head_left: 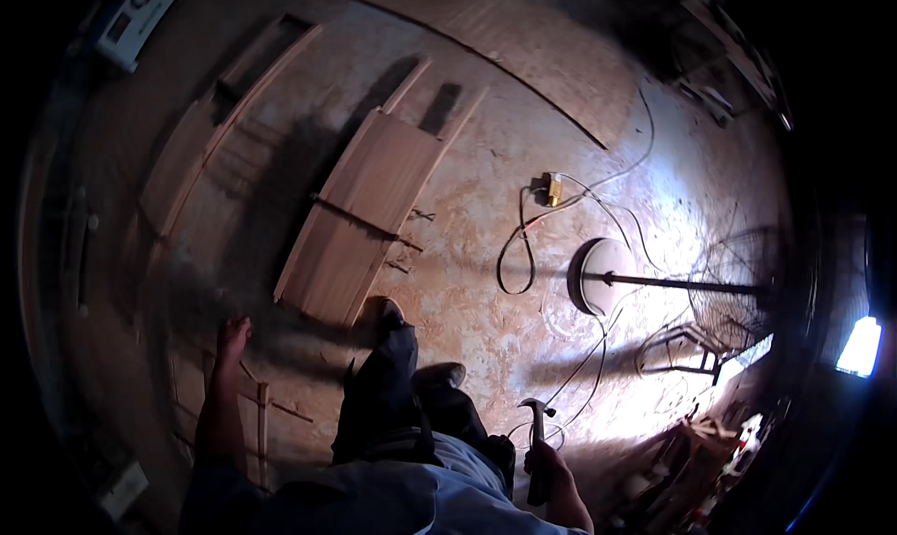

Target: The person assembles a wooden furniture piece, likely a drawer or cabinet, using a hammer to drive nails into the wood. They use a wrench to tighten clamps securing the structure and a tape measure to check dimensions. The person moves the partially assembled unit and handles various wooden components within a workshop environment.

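Observation:
My right hand (pixel 544 460) is closed around the handle of a claw hammer (pixel 536 418), held upright beside my right leg with its metal head at the top. My left hand (pixel 235 334) hangs out to the left, its fingers curled in; whether anything small is in them is hidden. Ahead of my feet lies a wooden panel assembly (pixel 364 185) with two rails sticking out at its far end and a dark bar clamp (pixel 355 217) across its middle. A second long wooden frame (pixel 201 152) lies farther left, partly in shadow.
A pedestal fan's round base (pixel 607 275) and pole stand at the right. A cable with a yellow box (pixel 555 190) loops over the floor. Scrap wood (pixel 705 432) piles up at the lower right. A wooden frame piece (pixel 263 413) is near my left arm.

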{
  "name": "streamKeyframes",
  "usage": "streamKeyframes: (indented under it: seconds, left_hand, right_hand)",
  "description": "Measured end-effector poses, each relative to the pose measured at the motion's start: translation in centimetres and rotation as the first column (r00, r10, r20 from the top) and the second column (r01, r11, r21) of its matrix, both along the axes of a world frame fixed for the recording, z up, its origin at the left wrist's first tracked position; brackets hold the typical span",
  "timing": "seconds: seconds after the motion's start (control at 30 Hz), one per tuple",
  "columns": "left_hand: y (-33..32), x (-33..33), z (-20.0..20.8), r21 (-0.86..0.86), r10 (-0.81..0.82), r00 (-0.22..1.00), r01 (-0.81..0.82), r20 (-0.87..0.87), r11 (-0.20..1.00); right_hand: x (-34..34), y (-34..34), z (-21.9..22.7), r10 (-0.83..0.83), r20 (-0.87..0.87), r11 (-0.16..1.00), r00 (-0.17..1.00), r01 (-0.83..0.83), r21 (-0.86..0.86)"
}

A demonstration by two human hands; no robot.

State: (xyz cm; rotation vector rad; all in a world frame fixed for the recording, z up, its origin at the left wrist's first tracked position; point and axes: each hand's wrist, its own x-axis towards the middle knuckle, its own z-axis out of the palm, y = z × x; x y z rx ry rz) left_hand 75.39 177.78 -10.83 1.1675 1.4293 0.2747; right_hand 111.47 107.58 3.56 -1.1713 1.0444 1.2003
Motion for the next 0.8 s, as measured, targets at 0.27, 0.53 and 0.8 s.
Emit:
streamKeyframes:
  seconds: [0.27,0.53,0.8]
  left_hand:
    - [-11.4,13.8,1.7,-0.313,-0.517,0.824,0.44,-0.232,0.842]
    - [-40.7,32.0,11.0,-0.013,-0.811,-0.05,0.999,-0.582,-0.052]
    - [-56.7,46.5,8.6,-0.026,-0.606,-0.334,0.888,-0.722,-0.459]
  right_hand:
    - [-15.2,-12.7,-3.0,-0.202,-0.028,0.956,0.979,0.19,-0.224]
    - [-28.3,-22.1,-7.4,-0.659,-0.106,0.752,0.744,0.655,-0.079]
    - [-30.7,-29.7,-6.9,-0.908,-0.004,0.417,0.419,0.906,0.076]
